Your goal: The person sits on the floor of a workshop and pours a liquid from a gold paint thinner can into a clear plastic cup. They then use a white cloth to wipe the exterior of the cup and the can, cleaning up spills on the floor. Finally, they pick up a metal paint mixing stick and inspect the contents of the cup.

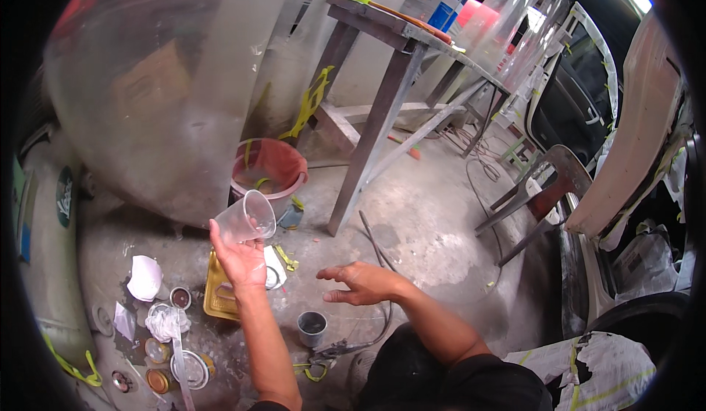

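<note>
My left hand (239, 261) is closed around a clear plastic cup (237, 220), tilted with its mouth toward the right. Inside the cup nothing can be made out for certain. Off to the right, my right hand (362, 283) hovers above the floor, fingers stretched out and holding nothing. Below it stands a small cup (312, 328) with dark grey contents. Beneath my left hand lies a yellow tray (212, 304), partly hidden by my wrist. A red bucket (276, 162) sits just beyond the clear cup.
Tins, a white crumpled cloth (163, 321) and an open white tub (193, 370) crowd the floor at left, beside a large grey tank (55, 264). A wooden bench (382, 94) carries a paint can (435, 0). A hose (379, 245), a chair (540, 197) and car panels stand rightward.
</note>
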`<state>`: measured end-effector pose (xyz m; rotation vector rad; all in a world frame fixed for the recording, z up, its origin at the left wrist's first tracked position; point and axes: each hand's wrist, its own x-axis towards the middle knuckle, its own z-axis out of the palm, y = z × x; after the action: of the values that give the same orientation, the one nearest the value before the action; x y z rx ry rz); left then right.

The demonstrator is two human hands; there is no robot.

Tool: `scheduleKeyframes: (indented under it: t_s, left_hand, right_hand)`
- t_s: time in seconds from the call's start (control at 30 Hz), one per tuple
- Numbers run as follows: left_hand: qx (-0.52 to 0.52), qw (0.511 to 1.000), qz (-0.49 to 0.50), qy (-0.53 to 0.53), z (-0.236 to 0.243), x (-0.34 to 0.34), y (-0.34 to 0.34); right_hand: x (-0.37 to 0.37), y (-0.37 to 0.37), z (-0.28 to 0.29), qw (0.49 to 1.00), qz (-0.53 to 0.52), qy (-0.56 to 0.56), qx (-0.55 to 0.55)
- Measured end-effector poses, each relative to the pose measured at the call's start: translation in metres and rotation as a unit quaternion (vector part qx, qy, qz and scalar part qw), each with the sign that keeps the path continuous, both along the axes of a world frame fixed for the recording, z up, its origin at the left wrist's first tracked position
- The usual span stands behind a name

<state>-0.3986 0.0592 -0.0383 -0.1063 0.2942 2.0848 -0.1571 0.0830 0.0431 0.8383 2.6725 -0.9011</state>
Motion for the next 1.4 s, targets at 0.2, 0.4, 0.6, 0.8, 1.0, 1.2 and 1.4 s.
scheduleKeyframes:
  t_s: [0.2,0.4,0.6,0.8,1.0,1.2,1.4]
  left_hand:
    - [0.008,1.000,-0.010,-0.001,-0.005,-0.001,0.001]
    - [-0.002,1.000,-0.009,0.003,-0.002,0.001,0.001]
    - [0.000,1.000,-0.013,-0.002,-0.007,0.000,0.003]
    - [-0.001,1.000,-0.014,0.001,-0.007,0.001,0.003]
    - [0.000,1.000,-0.020,0.001,-0.012,0.000,0.005]
    - [-0.007,1.000,-0.013,0.000,-0.009,-0.003,0.003]
    - [-0.018,1.000,-0.008,0.002,-0.010,0.000,0.004]
  right_hand:
    - [-0.002,0.000,-0.003,0.999,0.023,-0.045,-0.010]
    - [-0.001,0.002,-0.006,0.999,0.026,-0.020,-0.008]
    - [-0.001,0.001,-0.006,0.999,0.026,-0.024,-0.009]
    - [-0.001,0.001,-0.005,0.999,0.030,-0.025,-0.004]
    - [0.000,0.002,-0.007,0.999,0.031,-0.019,-0.005]
    - [-0.001,0.003,-0.007,0.999,0.029,-0.018,-0.011]
    - [0.000,0.004,-0.009,0.999,0.033,-0.022,-0.004]
